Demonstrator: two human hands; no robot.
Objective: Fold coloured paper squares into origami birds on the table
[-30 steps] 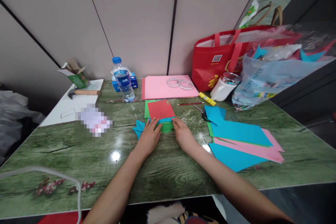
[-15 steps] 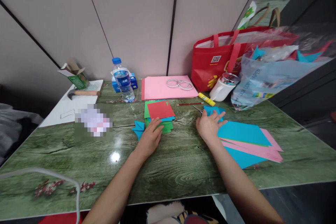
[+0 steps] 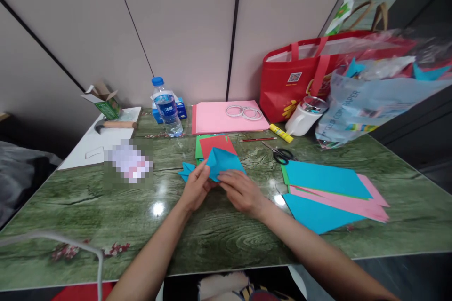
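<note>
A creased sheet of blue paper point(image 3: 223, 162) is held up between my two hands, in front of the stack of small coloured squares. My left hand point(image 3: 197, 186) pinches its left edge. My right hand point(image 3: 243, 191) is closed on its lower right edge, fingertips towards the left hand. Behind the sheet, red paper point(image 3: 216, 143) lies on top of green paper point(image 3: 199, 146); the rest of that stack is hidden. Just left of it sits a folded blue paper piece point(image 3: 186, 170), partly covered by my left hand.
Scissors point(image 3: 280, 154) lie right of my hands, near blue and pink sheets point(image 3: 328, 178). Farther back are a pencil point(image 3: 257, 139), a glue stick point(image 3: 281, 133), a mug point(image 3: 303, 117), pink paper point(image 3: 212, 117) and a water bottle point(image 3: 167, 110). A hammer point(image 3: 116, 124) lies left.
My right hand has moved left from beside the scissors, bringing the blue sheet to the middle. My left hand has left the paper stack and now grips the sheet too. The scissors are uncovered.
</note>
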